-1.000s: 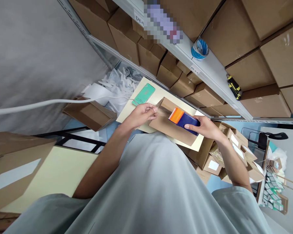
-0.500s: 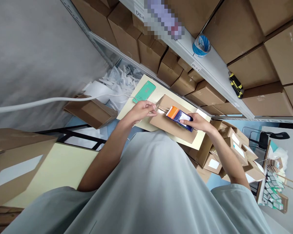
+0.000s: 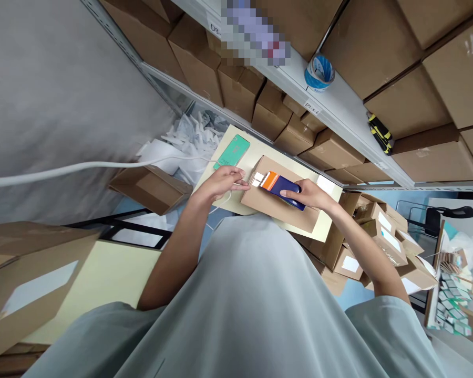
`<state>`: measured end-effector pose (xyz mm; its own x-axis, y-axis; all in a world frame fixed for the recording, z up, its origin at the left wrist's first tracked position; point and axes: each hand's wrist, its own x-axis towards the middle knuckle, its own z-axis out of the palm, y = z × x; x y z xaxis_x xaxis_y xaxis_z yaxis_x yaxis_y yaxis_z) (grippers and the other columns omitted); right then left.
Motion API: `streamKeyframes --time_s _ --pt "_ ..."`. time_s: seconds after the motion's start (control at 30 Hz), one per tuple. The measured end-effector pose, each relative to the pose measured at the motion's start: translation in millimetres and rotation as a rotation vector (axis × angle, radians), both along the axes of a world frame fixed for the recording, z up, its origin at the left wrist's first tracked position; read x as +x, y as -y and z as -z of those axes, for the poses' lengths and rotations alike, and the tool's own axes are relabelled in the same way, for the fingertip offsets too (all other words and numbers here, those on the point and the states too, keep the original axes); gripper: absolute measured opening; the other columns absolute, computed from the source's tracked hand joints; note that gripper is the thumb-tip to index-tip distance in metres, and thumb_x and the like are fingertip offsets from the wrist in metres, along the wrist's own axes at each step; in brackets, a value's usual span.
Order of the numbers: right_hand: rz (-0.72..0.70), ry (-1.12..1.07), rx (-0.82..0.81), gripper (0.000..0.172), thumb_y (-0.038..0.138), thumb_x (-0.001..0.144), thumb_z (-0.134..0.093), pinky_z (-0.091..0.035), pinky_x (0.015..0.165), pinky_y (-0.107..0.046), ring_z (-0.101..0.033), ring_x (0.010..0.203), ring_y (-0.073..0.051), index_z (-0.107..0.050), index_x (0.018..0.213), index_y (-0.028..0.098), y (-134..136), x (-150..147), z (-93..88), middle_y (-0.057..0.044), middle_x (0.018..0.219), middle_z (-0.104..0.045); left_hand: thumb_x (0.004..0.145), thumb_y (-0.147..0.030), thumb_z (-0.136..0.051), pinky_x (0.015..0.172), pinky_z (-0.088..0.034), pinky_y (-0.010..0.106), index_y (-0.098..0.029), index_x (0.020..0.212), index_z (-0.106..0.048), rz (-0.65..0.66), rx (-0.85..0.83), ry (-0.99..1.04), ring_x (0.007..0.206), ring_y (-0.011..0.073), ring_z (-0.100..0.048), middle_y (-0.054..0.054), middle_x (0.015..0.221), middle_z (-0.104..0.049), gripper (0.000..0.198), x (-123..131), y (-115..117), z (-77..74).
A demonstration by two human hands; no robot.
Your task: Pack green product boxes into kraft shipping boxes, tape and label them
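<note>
A closed cardboard box (image 3: 276,211) lies on the pale yellow tabletop (image 3: 319,233) in front of me. My right hand (image 3: 309,194) wraps round a dark blue and orange tape dispenser (image 3: 281,189), its toothed orange end facing left, held over the box top. A shiny whitish patch (image 3: 256,180), apparently tape, shows between that end and the box's left edge. Beside this edge, the fingers of my left hand (image 3: 228,182) are pinched together; what they grip is too small to make out. A white cable (image 3: 161,158) runs in from the left and passes by that hand.
A flat green box (image 3: 234,150) lies at the table's far left corner. Beyond stand shelves of cartons, with a blue tape roll (image 3: 319,72) and a yellow-black cutter (image 3: 379,134) on a ledge. An open carton (image 3: 150,189) is at left; several boxes (image 3: 382,236) are piled at right.
My right hand has moved the dispenser slightly left, nearer the box's left edge. My left hand has drawn back a little to the left. A cable loop now shows below it.
</note>
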<state>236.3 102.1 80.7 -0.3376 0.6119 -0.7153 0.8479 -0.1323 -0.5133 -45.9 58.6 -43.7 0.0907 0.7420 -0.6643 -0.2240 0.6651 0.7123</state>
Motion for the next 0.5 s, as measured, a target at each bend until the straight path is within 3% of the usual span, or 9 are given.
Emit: streamKeyframes --time_s 0.23,0.4,0.5 --pt "-0.006 0.054 0.013 0.07 0.09 0.08 -0.072 -0.039 0.056 -0.027 -0.057 0.059 -0.014 -0.061 0.075 0.021 -1 -8 -3.3 0.0 0.065 -0.063 0.085 -0.032 -0.085 0.095 -0.07 0.051 -0.019 0.087 -0.061 -0.018 -0.012 -0.064 0.084 0.0211 -0.076 0.002 0.084 -0.063 0.027 6 -4 11.1" --pt "-0.011 0.105 0.046 0.07 0.091 0.08 -0.071 -0.04 0.057 -0.028 -0.059 0.06 -0.016 -0.063 0.075 0.022 2 -12 -5.4 0.0 0.064 -0.064 0.079 -0.039 -0.082 0.075 -0.062 0.034 -0.02 0.084 -0.064 0.037 0.043 -0.164 0.08 0.0197 -0.069 0.004 0.083 -0.067 0.027 18 -1 21.6" --pt "-0.017 0.132 0.054 0.068 0.089 0.082 -0.071 -0.041 0.059 -0.028 -0.061 0.062 -0.016 -0.064 0.077 0.021 3 -13 -3.6 -0.001 0.066 -0.066 0.078 -0.045 -0.079 0.072 -0.057 0.027 -0.021 0.089 -0.066 0.06 0.097 -0.223 0.082 0.019 -0.068 0.005 0.088 -0.072 0.029 24 2 29.4"
